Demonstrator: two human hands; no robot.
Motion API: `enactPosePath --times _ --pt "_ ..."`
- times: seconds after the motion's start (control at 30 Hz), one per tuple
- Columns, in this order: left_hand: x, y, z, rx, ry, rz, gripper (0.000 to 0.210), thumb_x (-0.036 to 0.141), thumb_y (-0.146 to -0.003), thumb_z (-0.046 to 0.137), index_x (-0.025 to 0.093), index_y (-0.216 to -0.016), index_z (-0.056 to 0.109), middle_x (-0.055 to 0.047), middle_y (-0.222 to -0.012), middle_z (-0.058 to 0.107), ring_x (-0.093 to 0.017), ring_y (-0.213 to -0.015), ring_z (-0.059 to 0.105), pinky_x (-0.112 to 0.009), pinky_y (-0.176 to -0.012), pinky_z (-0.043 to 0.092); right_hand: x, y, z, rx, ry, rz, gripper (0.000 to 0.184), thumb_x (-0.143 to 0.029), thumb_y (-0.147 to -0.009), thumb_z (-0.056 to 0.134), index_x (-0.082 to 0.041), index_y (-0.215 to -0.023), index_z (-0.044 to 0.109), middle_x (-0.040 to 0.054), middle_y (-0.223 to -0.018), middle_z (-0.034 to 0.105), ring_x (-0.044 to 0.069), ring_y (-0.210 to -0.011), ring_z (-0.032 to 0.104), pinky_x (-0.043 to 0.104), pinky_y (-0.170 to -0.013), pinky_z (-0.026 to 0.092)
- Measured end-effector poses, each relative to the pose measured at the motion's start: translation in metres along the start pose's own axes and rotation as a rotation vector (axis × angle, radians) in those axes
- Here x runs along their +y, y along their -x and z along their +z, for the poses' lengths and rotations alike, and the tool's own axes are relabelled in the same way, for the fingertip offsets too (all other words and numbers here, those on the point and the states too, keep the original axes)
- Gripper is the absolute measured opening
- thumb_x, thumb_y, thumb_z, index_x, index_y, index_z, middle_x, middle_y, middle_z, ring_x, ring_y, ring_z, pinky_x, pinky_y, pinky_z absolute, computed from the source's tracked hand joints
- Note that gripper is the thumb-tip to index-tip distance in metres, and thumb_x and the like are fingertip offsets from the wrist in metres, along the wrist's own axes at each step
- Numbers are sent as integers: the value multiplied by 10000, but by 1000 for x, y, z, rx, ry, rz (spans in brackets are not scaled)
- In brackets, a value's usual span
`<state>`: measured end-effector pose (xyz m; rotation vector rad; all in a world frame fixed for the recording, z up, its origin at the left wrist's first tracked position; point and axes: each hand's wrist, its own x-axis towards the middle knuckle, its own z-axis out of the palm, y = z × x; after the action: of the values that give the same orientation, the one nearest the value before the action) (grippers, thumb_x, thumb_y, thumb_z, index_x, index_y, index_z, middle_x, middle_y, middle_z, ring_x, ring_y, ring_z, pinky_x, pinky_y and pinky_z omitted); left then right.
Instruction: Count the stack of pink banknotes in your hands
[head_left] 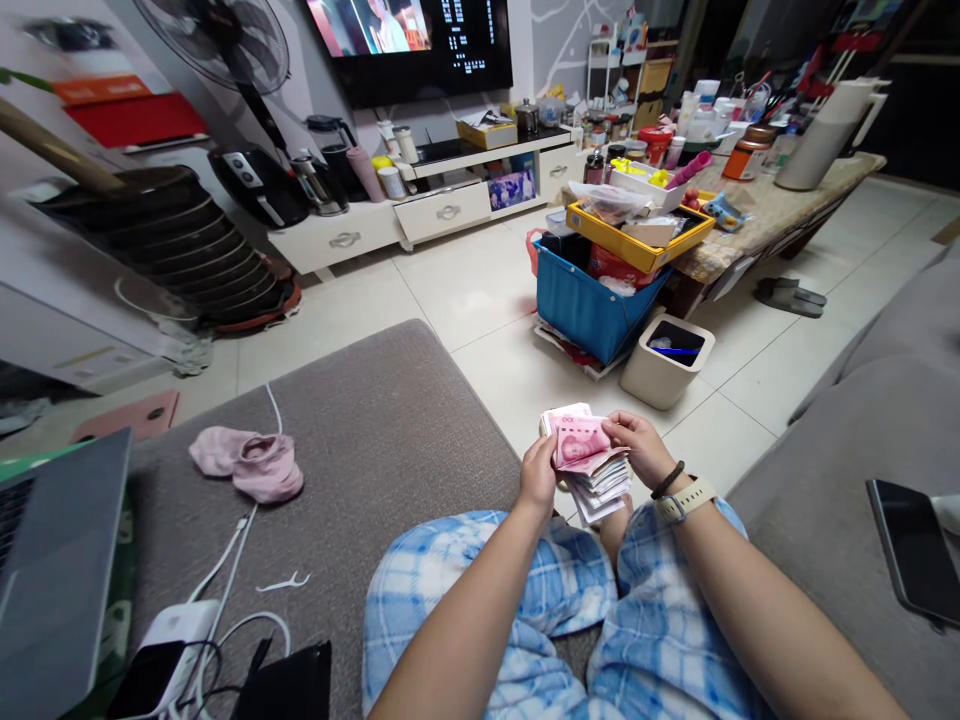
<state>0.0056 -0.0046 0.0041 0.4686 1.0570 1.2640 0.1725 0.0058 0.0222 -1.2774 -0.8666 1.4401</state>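
Pink banknotes [583,445], blue-checked trousers [525,610]

Home living room. Identified by: wall-mounted television [409,35] over a white media cabinet [442,195] set with kettles and jars; grey sofa [885,420]; standing fan [217,40]; tiled floor [465,290]; slippers [789,296]; a tabletop [780,215] crowded with household bottles and containers; small waste bin [666,360].
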Motion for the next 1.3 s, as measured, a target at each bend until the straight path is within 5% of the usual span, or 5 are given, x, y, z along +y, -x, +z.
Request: enactPosePath --times 0.83,1.3 --pt "1 0 -2 0 -37 -5 382 482 -584 850 156 -757 752 -57 -756 754 -203 -717 672 -304 -707 500 6 -2 -3 -45 -55 15 471 -586 -572 878 -209 -663 610 -44 -532 523 100 -478 354 264 -501 247" --pt "-2 -1 -4 -21 -50 -40 383 489 -588 858 172 -753 720 -35 -700 720 -200 -678 652 -297 -662 474 2 1 -1 -64 -84 23 464 -593 -585 875 -210 -649 622 -14 -534 578 130 -500 454 274 -522 334"
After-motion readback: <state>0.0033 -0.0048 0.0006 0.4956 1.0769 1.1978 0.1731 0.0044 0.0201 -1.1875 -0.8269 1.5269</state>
